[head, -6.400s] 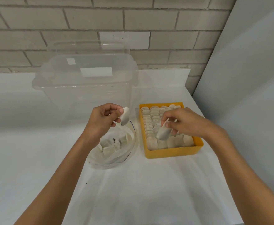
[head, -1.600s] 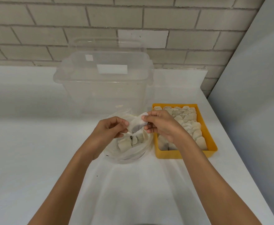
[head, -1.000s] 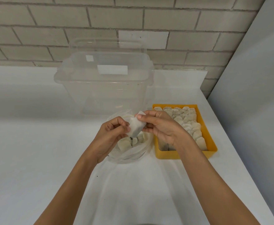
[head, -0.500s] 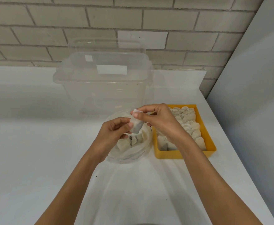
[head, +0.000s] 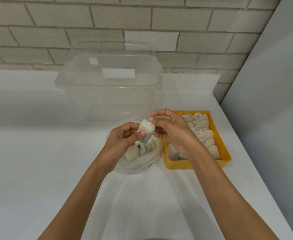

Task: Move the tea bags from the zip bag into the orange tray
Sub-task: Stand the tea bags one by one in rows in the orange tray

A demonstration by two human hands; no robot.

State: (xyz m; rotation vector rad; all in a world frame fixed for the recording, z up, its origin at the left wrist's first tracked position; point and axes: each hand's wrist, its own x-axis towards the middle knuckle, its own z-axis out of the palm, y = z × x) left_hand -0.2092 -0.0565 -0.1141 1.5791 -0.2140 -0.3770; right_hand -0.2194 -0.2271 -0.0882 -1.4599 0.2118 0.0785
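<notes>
Tea bag hovers above the zip bag, left hand and right hand both with a grip clamped on it — I'd release left first, then lay it in the orange tray.

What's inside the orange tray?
The orange tray holds lots of white tea bags packed in rows. The right hand covers much of its left side, so what lies there is hidden.

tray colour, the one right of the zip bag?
Orange-yellow tray, plain, no pattern; the head view, the only one, shows it.
</notes>
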